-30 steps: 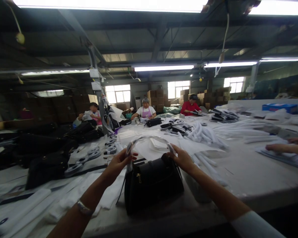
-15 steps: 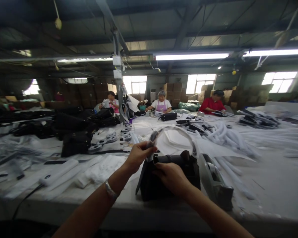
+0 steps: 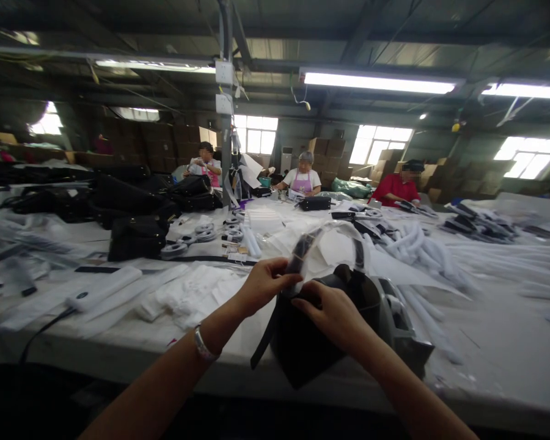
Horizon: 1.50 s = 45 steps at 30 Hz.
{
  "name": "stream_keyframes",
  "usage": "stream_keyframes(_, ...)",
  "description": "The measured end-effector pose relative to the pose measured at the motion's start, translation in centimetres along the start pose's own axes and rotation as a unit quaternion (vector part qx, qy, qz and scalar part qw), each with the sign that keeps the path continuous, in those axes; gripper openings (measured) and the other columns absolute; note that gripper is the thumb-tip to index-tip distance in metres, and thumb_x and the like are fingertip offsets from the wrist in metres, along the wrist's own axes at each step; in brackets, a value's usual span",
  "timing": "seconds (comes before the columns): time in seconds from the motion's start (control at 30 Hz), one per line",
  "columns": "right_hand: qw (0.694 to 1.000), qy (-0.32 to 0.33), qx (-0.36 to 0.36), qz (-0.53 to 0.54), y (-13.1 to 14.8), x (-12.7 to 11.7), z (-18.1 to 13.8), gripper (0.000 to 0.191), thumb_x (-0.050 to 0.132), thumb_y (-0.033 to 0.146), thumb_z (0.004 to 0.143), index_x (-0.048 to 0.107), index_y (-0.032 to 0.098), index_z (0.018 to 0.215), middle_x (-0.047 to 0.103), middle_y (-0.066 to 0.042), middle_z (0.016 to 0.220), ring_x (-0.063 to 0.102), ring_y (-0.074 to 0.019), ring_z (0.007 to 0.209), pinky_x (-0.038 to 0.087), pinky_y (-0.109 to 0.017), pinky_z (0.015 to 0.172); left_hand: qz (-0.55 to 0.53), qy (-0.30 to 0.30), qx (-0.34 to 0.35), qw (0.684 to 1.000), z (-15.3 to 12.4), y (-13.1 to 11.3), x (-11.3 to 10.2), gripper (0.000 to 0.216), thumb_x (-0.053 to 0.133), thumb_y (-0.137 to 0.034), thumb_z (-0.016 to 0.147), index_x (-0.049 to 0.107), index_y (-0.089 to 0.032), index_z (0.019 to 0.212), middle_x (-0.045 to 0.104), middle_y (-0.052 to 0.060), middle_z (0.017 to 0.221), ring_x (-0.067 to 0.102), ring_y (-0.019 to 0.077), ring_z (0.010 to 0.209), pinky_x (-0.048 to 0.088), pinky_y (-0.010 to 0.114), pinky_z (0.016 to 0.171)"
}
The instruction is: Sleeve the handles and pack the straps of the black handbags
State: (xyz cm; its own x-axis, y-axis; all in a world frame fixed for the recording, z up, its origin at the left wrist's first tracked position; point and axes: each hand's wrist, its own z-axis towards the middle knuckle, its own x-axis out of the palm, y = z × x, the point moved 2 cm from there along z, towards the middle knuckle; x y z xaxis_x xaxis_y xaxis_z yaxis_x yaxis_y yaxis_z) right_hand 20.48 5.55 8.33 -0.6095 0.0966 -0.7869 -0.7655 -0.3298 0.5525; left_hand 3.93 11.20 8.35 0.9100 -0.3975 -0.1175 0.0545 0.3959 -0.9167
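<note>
A black handbag [image 3: 302, 348] leans tilted at the table's front edge, one corner toward me. Its arched handle [image 3: 299, 253] is wrapped in clear plastic. My left hand [image 3: 266, 285] is closed on the wrapped handle near its left base, thumb and fingers pinching it. My right hand [image 3: 332, 310] is closed on the bag's top edge, just beside the left; the fingertips are partly hidden behind the bag. A loose black strap [image 3: 264, 339] hangs at the bag's left side. Touching or close to the bag's right side stands a grey tape dispenser [image 3: 410, 345].
Finished-looking black bags [image 3: 137, 238] are piled at left. White wrapping sheets [image 3: 187, 296] lie left of my hands, and white foam tubes [image 3: 410, 247] at right. Behind a metal post [image 3: 226, 140], three co-workers sit across the table [image 3: 508, 348].
The handbag has tipped, its lower corner swinging toward me and its top shifting right. Both hands have moved slightly right with it, keeping their hold. The view has turned a little downward.
</note>
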Motion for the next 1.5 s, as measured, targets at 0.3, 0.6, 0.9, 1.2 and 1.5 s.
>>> stream_keyframes(0.3, 0.998, -0.032, -0.038, -0.031, 1.1, 0.9, 0.7, 0.028, 0.064, 0.048, 0.085, 0.067, 0.021, 0.092, 0.071, -0.005, 0.084, 0.065, -0.0229, 0.077, 0.043, -0.03, 0.066, 0.06, -0.145, -0.009, 0.988, -5.6, 3.3, -0.3, 0.028, 0.063, -0.036, 0.088, 0.066, -0.023, 0.113, 0.066, 0.006, 0.106, 0.064, 0.0209, 0.099, 0.054, 0.029, 0.079)
stream_keyframes(0.6, 0.992, -0.047, 0.085, 0.08, -0.1, 0.5, 2.2, 0.041, 0.057, 0.052, 0.087, 0.069, 0.017, 0.068, 0.067, -0.002, 0.059, 0.062, -0.0185, 0.059, 0.038, -0.026, 0.052, -0.011, -0.131, -0.085, 0.988, -7.4, 4.0, 1.8, 0.02, 0.072, -0.028, 0.08, 0.064, -0.02, 0.097, 0.067, 0.001, 0.093, 0.065, 0.0175, 0.085, 0.052, 0.026, 0.075)
stream_keyframes(0.9, 0.996, -0.019, 0.06, 0.059, -0.2, 0.0, 1.4, 0.039, 0.061, 0.052, 0.085, 0.071, 0.016, 0.07, 0.069, -0.002, 0.061, 0.062, -0.0187, 0.06, 0.038, -0.026, 0.052, -0.09, -0.168, -0.109, 0.976, -7.2, 3.8, 2.4, 0.019, 0.075, -0.027, 0.077, 0.07, -0.017, 0.092, 0.073, 0.005, 0.093, 0.067, 0.0207, 0.093, 0.05, 0.028, 0.085)
stream_keyframes(1.2, 0.991, 0.033, 0.056, 0.119, -0.6, -0.1, 0.9, 0.03, 0.064, 0.044, 0.084, 0.073, 0.016, 0.078, 0.073, -0.002, 0.07, 0.066, -0.0208, 0.067, 0.042, -0.025, 0.054, -0.101, -0.203, -0.101, 0.969, -6.4, 3.7, 3.0, 0.02, 0.078, -0.027, 0.073, 0.074, -0.017, 0.09, 0.076, 0.004, 0.087, 0.069, 0.0197, 0.086, 0.052, 0.026, 0.08)
stream_keyframes(1.5, 0.97, 0.056, 0.07, 0.226, -2.0, 0.7, 0.2, 0.03, 0.069, 0.044, 0.081, 0.075, 0.015, 0.085, 0.074, -0.002, 0.074, 0.065, -0.0183, 0.067, 0.044, -0.023, 0.055, -0.044, -0.159, -0.1, 0.981, -6.6, 3.4, 2.7, 0.018, 0.074, -0.028, 0.078, 0.073, -0.017, 0.092, 0.076, 0.005, 0.088, 0.07, 0.02, 0.085, 0.053, 0.026, 0.077)
